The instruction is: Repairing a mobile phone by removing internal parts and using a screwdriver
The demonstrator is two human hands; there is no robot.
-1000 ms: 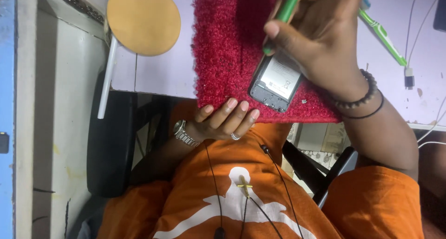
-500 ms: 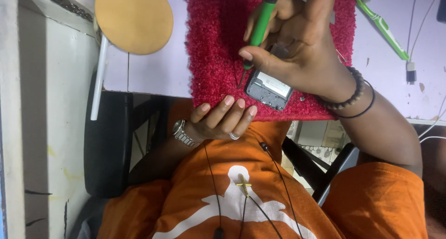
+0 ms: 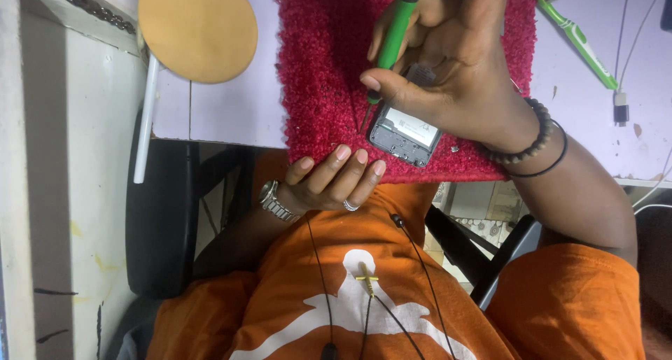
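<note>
Now right hand (image 3: 462,80) pinches green screwdriver (image 3: 393,34), fingers closed round shaft, tip at opened phone (image 3: 404,135) — light, rigid, fragile; grip edges. Left hand (image 3: 334,181) curled, empty, steadies red mat (image 3: 329,73).

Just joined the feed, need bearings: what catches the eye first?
The right hand, top centre, grips a green screwdriver with its tip at the corner of an opened phone lying on a shaggy red mat. The left hand rests its fingers on the mat's near edge. A round tan disc sits top left.
</note>
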